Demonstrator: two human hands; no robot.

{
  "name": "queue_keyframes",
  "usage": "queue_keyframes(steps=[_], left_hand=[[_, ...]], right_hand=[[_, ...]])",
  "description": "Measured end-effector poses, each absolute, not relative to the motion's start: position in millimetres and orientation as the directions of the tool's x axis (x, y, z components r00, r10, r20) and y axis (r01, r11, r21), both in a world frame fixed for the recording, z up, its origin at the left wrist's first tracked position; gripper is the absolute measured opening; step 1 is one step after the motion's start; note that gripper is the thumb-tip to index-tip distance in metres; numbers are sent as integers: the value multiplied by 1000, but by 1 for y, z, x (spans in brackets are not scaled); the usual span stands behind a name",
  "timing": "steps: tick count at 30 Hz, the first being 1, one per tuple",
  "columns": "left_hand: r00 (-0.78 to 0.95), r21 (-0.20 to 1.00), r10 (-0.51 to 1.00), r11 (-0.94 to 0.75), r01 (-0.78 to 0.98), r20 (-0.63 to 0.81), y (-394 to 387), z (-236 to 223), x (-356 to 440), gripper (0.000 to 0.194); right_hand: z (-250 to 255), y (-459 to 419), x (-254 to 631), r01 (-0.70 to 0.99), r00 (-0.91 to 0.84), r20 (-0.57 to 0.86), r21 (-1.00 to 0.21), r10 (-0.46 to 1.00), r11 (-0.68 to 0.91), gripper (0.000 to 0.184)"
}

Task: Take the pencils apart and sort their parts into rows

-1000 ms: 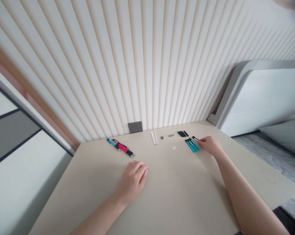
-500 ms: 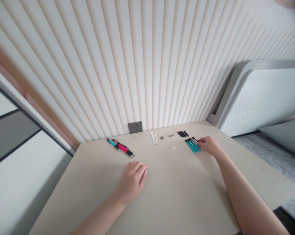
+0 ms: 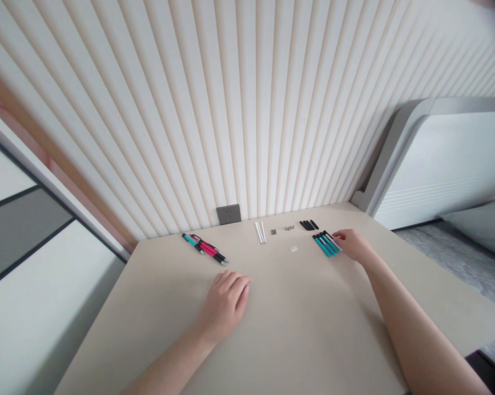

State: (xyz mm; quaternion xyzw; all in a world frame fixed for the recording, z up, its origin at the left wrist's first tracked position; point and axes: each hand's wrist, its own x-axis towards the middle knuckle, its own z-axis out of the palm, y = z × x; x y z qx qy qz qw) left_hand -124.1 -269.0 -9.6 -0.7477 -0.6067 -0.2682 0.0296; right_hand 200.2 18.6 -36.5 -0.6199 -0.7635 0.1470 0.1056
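left hand is just resting relaxed and empty on the desk, with a bunch of pink and teal pens at its 11 o'clock. right hand sits at the end of the row of teal pens, at its 9 o'clock, can't tell if it's pinching one. they look light and slippery, so mid-barrel is the spot to hold.

Head view faces forward, down at left hand, right hand.
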Motion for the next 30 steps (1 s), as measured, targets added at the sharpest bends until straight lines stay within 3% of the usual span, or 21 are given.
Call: queue_keyframes(steps=[11,16,20,24,30], left_hand=[[-62,188,871,-35,982,487,-268,-17,-131,19],[-160,142,839,99,985,521,-262,-28,-155,34],[-165,140,876,112,984,454,-258,-38,-170,41],[-157,135,878,106,985,453,-261,-42,-172,43],[-121,111,881,79,991,457,-272,-42,-178,53]], right_hand=[[-42,20,204,923,-176,3,-347,984,167,32],[-28,9,190,920,-98,124,-368,987,137,38],[-16,-11,160,816,-219,356,-444,909,371,38],[-12,-48,122,601,-394,529,-471,752,646,33],[-21,-127,68,263,-698,535,-426,476,865,31]])
